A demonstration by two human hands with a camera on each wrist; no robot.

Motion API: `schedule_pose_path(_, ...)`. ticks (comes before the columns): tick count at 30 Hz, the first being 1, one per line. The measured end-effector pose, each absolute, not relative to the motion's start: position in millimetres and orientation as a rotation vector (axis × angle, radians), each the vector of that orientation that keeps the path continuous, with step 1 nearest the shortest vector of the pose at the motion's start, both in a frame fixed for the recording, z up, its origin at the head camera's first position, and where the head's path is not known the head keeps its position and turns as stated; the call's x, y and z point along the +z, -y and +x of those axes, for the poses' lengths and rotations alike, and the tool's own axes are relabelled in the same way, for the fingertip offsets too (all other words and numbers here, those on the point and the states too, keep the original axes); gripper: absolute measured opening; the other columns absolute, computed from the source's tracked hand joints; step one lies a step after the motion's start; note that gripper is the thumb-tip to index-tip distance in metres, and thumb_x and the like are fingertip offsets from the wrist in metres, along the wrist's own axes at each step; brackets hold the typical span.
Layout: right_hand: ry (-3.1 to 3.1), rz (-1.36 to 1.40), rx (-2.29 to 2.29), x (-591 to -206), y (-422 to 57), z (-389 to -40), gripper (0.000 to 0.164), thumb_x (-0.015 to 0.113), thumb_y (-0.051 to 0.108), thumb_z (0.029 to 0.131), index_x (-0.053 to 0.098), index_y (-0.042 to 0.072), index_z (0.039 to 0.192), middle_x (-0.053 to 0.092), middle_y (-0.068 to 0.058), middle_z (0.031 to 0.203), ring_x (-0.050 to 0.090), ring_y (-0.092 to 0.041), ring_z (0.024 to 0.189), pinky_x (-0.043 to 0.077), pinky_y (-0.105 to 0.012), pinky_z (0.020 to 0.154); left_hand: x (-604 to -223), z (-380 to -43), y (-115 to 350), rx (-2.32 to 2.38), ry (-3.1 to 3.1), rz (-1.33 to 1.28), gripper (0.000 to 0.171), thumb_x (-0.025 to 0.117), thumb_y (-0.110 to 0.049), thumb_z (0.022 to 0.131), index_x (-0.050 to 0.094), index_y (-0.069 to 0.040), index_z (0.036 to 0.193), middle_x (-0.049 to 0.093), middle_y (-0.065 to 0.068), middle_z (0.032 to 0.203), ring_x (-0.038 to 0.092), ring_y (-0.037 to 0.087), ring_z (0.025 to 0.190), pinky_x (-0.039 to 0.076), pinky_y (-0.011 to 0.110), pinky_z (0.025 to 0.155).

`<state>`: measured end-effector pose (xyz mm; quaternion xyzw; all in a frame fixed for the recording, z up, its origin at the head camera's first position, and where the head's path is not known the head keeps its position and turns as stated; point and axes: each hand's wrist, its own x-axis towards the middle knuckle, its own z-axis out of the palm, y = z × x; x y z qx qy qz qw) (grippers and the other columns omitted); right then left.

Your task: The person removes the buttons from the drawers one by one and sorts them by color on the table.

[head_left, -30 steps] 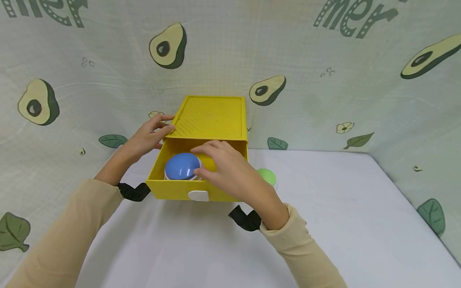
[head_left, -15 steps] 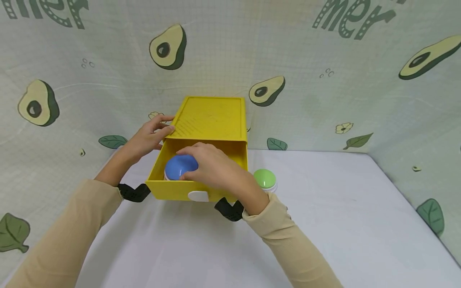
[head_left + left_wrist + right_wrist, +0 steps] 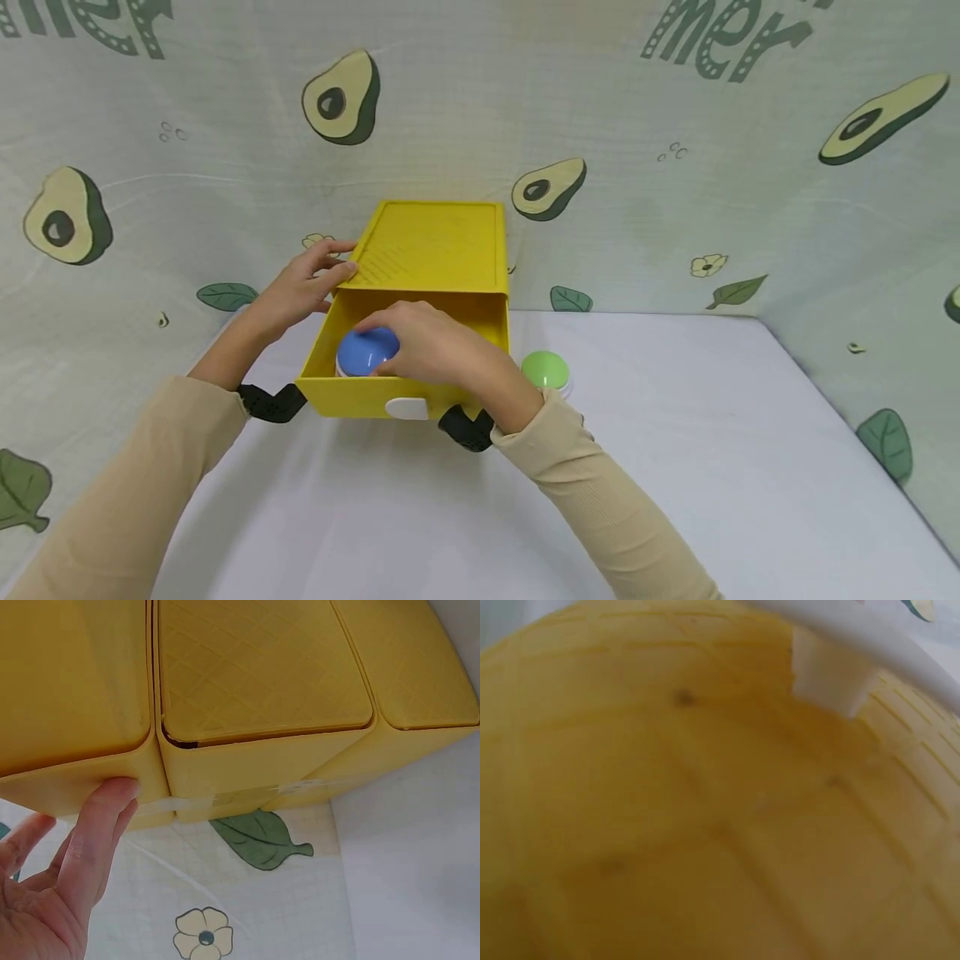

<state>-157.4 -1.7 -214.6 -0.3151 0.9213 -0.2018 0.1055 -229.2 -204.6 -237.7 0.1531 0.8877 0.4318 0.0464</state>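
In the head view, a yellow drawer box point(image 3: 438, 242) stands with its drawer point(image 3: 341, 398) pulled out. Inside the drawer, at the left, is a round jar with a blue domed lid point(image 3: 365, 352) and a white lower part. My right hand point(image 3: 435, 346) reaches over the drawer front and grips the lid, thumb on the near side and fingers on the far side. My left hand point(image 3: 300, 287) rests against the left side of the box, its fingertips point(image 3: 120, 787) touching the yellow wall. Close up, the right wrist view has only the ridged yellow drawer front and its white handle point(image 3: 832, 671).
To the right of the drawer box sits a smaller jar with a green lid point(image 3: 545, 369), partly behind my right forearm. A white cloth point(image 3: 712, 442) covers the table. Behind the box hangs an avocado-print curtain point(image 3: 450, 100).
My right hand has moved left, from beside the blue-lidded jar to over it, and its fingers now grip the lid. The left hand has stayed on the box.
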Motion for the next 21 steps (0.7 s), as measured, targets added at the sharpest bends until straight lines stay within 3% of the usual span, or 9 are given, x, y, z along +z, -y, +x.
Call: schedule_pose_path(21, -2.753, -0.979, -0.503, -213.7, 6.7, -155.6, 0.049, 0.067, 0.025, 0.085, 0.054, 0.017, 0.131, 0.054, 0.0, 0.13, 0.05, -0.015, 0.117, 0.044, -0.026, 0.1, -236.8, -227.5, 204.6, 1.308, -2.715, 0.475, 0.056, 0.038, -0.037, 0.099, 0.023, -0.012, 0.146, 0.036, 0.024, 0.14, 0.044, 0.042, 0.12, 0.043, 0.06, 0.093)
